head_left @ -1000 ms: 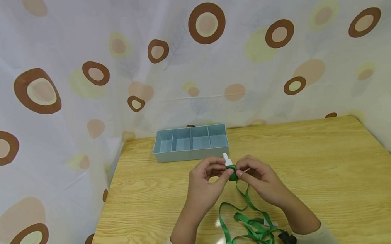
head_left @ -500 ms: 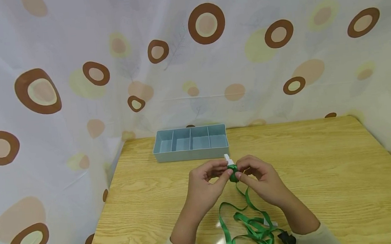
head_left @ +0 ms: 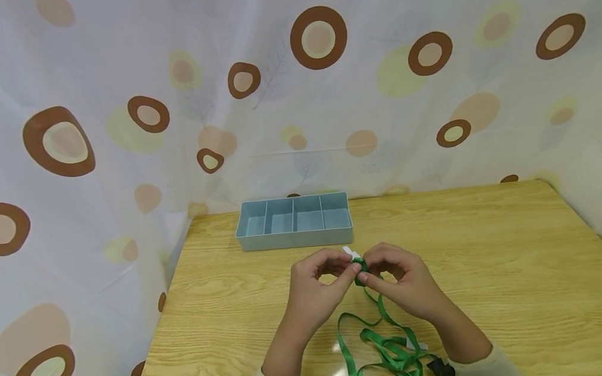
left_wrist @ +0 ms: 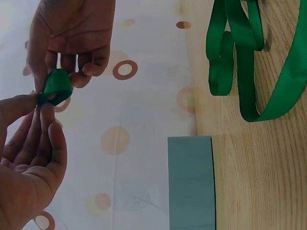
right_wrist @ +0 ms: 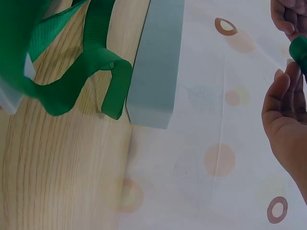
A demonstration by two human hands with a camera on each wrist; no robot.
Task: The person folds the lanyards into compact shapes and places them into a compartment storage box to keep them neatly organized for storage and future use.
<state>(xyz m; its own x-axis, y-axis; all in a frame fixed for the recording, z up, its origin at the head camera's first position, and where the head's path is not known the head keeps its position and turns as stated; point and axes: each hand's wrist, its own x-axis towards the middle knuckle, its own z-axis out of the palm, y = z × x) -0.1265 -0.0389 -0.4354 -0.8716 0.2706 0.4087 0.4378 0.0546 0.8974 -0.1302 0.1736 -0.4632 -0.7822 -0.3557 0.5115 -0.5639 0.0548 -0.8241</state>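
Observation:
Over the middle of the table, my left hand (head_left: 309, 286) pinches a small folded loop of green ribbon (head_left: 360, 262) between thumb and fingers. From the other side my right hand (head_left: 408, 280) pinches the same loop, both thumbs close together on its front. A small white piece (head_left: 350, 252) sticks out at the loop's top; its kind is unclear. In the left wrist view the ribbon loop (left_wrist: 58, 82) sits between both hands' fingertips. The right wrist view shows the rolled ribbon (right_wrist: 298, 49) partly, at the edge. A ribbon tail hangs down to the loose ribbon (head_left: 396, 356) on the table.
Behind the hands stands a blue-grey tray (head_left: 295, 240) with several compartments. A white piece (head_left: 417, 345) lies beside the loose ribbon on the wooden table (head_left: 226, 314). Dark straps (head_left: 443, 372) are at the wrists. A patterned curtain (head_left: 273, 119) hangs behind the table.
The ribbon loop and its white piece have dropped slightly, and the white piece leans more to the left. My right thumb has shifted left and down across the loop.

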